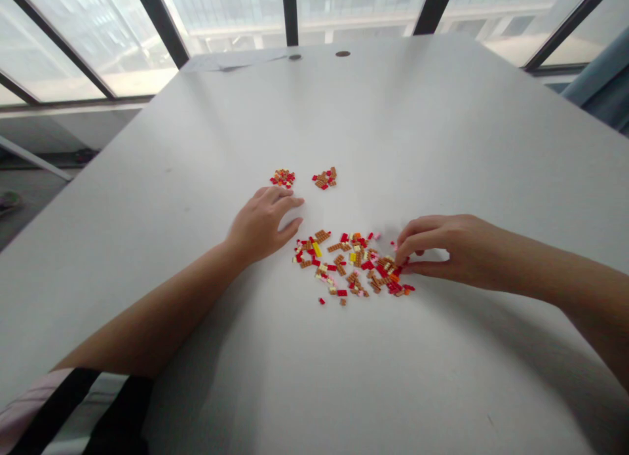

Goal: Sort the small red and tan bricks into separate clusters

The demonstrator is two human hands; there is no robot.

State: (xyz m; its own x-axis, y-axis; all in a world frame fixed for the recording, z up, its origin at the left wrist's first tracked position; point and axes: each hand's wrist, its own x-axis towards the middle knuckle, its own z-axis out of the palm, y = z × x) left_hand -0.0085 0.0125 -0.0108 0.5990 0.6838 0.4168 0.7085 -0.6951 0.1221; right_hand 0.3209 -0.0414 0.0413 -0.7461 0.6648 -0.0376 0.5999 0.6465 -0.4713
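Observation:
A loose pile of small toy building bricks [340, 267] in brown, red, cream, yellow, orange and pink lies spread on the white table. At the pile's right edge, my right hand [432, 248] has thumb and fingers closed in a pinch. A bit of a red brick [405, 261] shows at its fingertips, partly hidden. My left hand [265, 222] rests on the table left of the pile, fingers apart and nothing in them. Just beyond its fingertips sits a small cluster of tiny red, orange and brown bricks [283, 178]. Right of that is another cluster of brown and red bricks [325, 178].
The white table [363, 114] stretches to windows with dark frames [289, 12]. Two round discs, one grey [295, 58] and one brown [343, 54], are near the far edge, with a pale sheet [230, 63] to their left. Blue-grey fabric [602, 78] is at the right.

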